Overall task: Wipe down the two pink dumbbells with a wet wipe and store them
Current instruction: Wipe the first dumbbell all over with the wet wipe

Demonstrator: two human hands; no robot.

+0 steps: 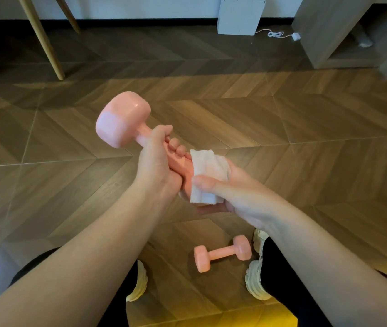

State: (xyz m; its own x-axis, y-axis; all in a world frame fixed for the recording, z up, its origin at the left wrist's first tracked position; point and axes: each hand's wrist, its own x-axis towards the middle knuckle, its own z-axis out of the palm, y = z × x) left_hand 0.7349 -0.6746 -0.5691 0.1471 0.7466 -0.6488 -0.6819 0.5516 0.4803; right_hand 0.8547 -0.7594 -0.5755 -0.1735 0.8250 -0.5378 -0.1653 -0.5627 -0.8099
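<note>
Head: fingers of left hand [157,166] grip dumbbell [121,121]; right hand [235,192] clasps wipe [207,175] around it.

dim warm light, yellow glow at bottom, wide-angle bending at edges.

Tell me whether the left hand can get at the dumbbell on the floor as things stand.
Probably not yet: the left hand grips the raised dumbbell while the right hand wraps the wet wipe round it. The floor dumbbell lies uncovered between the shoes, so the path looks free.
</note>
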